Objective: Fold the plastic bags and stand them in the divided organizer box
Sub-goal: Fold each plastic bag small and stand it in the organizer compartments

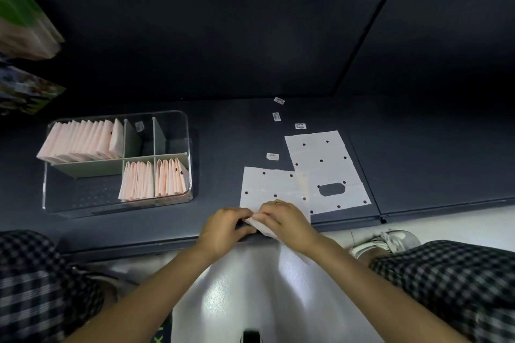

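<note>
A pale pink plastic bag point(269, 186) with small punched holes lies flat near the front edge of the dark shelf. My left hand point(224, 227) and my right hand point(284, 218) pinch its near edge, which is rolled up into a fold. A second flat bag point(323, 160) with a handle cut-out lies just right of it, partly overlapped. The clear divided organizer box point(44, 192) stands to the left. Folded pink bags point(80, 139) stand in its back left compartment, and more folded bags point(156, 179) fill its two front right compartments.
Three small barcode stickers point(300, 126) lie on the shelf behind the flat bags, and another sticker point(272, 156) lies between them. Stacked packages point(25, 25) sit at the far left. My knees in checked cloth point(457, 281) frame the lower view, above a white floor.
</note>
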`<action>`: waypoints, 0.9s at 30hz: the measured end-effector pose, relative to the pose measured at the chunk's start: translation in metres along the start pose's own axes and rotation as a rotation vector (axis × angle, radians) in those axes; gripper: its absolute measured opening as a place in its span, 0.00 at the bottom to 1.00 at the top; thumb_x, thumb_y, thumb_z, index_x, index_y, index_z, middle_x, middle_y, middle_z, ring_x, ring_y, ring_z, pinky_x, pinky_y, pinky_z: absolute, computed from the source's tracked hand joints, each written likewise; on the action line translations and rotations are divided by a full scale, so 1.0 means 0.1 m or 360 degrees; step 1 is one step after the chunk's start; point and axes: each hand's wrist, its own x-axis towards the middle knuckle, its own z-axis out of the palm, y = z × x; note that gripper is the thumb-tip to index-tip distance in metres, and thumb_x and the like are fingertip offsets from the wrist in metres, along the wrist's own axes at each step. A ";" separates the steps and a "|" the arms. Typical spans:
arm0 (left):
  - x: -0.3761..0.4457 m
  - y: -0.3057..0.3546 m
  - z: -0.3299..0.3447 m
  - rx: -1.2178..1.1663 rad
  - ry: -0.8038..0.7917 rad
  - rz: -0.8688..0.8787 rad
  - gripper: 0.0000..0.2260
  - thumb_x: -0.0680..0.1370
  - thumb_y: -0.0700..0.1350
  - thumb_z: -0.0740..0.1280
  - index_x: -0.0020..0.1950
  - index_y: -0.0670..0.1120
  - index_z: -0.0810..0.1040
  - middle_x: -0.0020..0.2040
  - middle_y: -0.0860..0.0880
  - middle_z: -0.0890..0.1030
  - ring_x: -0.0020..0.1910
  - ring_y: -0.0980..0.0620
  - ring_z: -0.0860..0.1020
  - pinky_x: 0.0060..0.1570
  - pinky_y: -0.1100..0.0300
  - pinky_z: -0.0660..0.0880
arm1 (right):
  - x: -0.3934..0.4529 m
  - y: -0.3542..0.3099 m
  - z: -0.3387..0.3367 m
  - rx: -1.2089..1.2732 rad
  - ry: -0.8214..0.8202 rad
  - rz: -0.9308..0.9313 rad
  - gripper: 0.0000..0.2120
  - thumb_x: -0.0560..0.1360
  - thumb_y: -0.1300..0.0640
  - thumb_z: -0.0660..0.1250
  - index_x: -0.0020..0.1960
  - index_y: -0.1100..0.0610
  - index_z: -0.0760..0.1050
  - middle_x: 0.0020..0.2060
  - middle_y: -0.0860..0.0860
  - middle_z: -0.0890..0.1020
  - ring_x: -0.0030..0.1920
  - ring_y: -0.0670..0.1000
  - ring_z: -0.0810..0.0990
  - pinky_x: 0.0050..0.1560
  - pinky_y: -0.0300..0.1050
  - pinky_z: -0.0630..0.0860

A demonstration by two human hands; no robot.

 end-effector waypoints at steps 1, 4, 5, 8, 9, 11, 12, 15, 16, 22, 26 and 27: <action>-0.01 -0.03 0.00 -0.0008 -0.0010 -0.0053 0.06 0.75 0.49 0.70 0.43 0.47 0.80 0.37 0.49 0.80 0.38 0.50 0.76 0.40 0.55 0.71 | 0.00 -0.02 0.00 0.0088 -0.0074 0.0051 0.16 0.79 0.50 0.61 0.41 0.63 0.75 0.37 0.57 0.79 0.40 0.53 0.74 0.45 0.48 0.69; -0.02 -0.12 -0.02 -0.0143 -0.0053 -0.0112 0.09 0.77 0.45 0.66 0.39 0.45 0.79 0.31 0.46 0.76 0.32 0.49 0.71 0.37 0.55 0.70 | 0.04 -0.01 -0.10 0.0383 -0.0257 0.0230 0.15 0.78 0.47 0.62 0.41 0.58 0.75 0.36 0.53 0.78 0.37 0.45 0.73 0.44 0.42 0.70; -0.02 -0.13 -0.04 -0.0225 -0.0055 -0.0144 0.10 0.78 0.44 0.66 0.38 0.43 0.79 0.30 0.46 0.74 0.32 0.50 0.70 0.37 0.55 0.69 | 0.06 0.03 -0.18 0.0486 -0.0305 0.0308 0.15 0.77 0.45 0.62 0.44 0.56 0.76 0.39 0.51 0.79 0.40 0.44 0.74 0.49 0.42 0.71; 0.00 -0.17 -0.08 -0.0498 0.0007 -0.0295 0.14 0.80 0.46 0.64 0.34 0.45 0.73 0.29 0.52 0.70 0.31 0.55 0.67 0.35 0.60 0.65 | 0.04 0.23 -0.47 0.0769 -0.0361 0.0535 0.23 0.73 0.34 0.59 0.53 0.51 0.79 0.51 0.40 0.80 0.52 0.38 0.76 0.63 0.42 0.69; 0.01 -0.18 -0.08 -0.0555 0.0039 -0.0340 0.15 0.80 0.46 0.63 0.33 0.47 0.72 0.29 0.54 0.71 0.31 0.56 0.68 0.36 0.62 0.66 | 0.01 0.32 -0.54 0.0916 -0.0358 0.0593 0.25 0.71 0.32 0.58 0.57 0.48 0.78 0.55 0.37 0.79 0.56 0.36 0.75 0.64 0.40 0.69; 0.04 -0.17 -0.09 -0.0661 0.0078 -0.0425 0.16 0.81 0.45 0.61 0.32 0.49 0.72 0.30 0.53 0.72 0.33 0.54 0.70 0.39 0.60 0.71 | -0.06 0.50 -0.59 0.1272 -0.0332 0.0622 0.24 0.73 0.37 0.61 0.62 0.50 0.75 0.60 0.44 0.79 0.61 0.43 0.77 0.62 0.41 0.72; 0.06 -0.18 -0.09 -0.0711 0.0086 -0.0470 0.16 0.81 0.46 0.61 0.34 0.45 0.74 0.31 0.51 0.73 0.35 0.53 0.71 0.41 0.57 0.73 | -0.08 0.59 -0.56 0.1385 -0.0278 0.0635 0.23 0.74 0.42 0.63 0.63 0.55 0.74 0.59 0.49 0.80 0.60 0.47 0.78 0.60 0.42 0.74; 0.13 -0.19 -0.07 -0.0806 0.0147 -0.0607 0.17 0.81 0.46 0.61 0.42 0.32 0.74 0.35 0.43 0.72 0.37 0.51 0.71 0.49 0.48 0.76 | -0.05 0.69 -0.39 0.1252 0.0012 0.0845 0.12 0.76 0.56 0.67 0.55 0.62 0.75 0.49 0.56 0.83 0.50 0.52 0.82 0.52 0.42 0.79; 0.15 -0.20 -0.05 -0.0816 0.0182 -0.0646 0.16 0.80 0.46 0.62 0.43 0.32 0.74 0.35 0.42 0.72 0.37 0.50 0.71 0.49 0.47 0.76 | -0.02 0.70 -0.33 0.1185 0.0129 0.0913 0.09 0.77 0.58 0.66 0.52 0.63 0.76 0.45 0.55 0.83 0.45 0.51 0.82 0.46 0.39 0.79; 0.21 -0.09 -0.01 -0.0582 0.0519 -0.0627 0.09 0.78 0.45 0.66 0.57 0.44 0.75 0.42 0.48 0.78 0.43 0.47 0.76 0.47 0.54 0.73 | 0.14 0.73 -0.19 0.0799 0.0405 0.1105 0.15 0.77 0.59 0.64 0.33 0.58 0.70 0.32 0.53 0.77 0.33 0.51 0.77 0.41 0.45 0.80; 0.11 -0.02 0.00 0.0163 0.0691 -0.0117 0.15 0.76 0.43 0.69 0.62 0.43 0.75 0.55 0.43 0.75 0.52 0.42 0.74 0.50 0.49 0.74 | 0.17 0.75 -0.17 0.0640 0.0425 0.1137 0.16 0.78 0.58 0.62 0.31 0.56 0.68 0.33 0.54 0.77 0.33 0.52 0.76 0.48 0.52 0.80; 0.09 -0.02 0.03 0.0333 0.0612 0.0066 0.16 0.75 0.44 0.69 0.62 0.42 0.75 0.58 0.42 0.76 0.55 0.39 0.74 0.54 0.48 0.74 | 0.17 0.75 -0.17 0.0595 0.0421 0.1132 0.17 0.78 0.58 0.62 0.31 0.56 0.67 0.33 0.55 0.76 0.35 0.53 0.75 0.50 0.53 0.80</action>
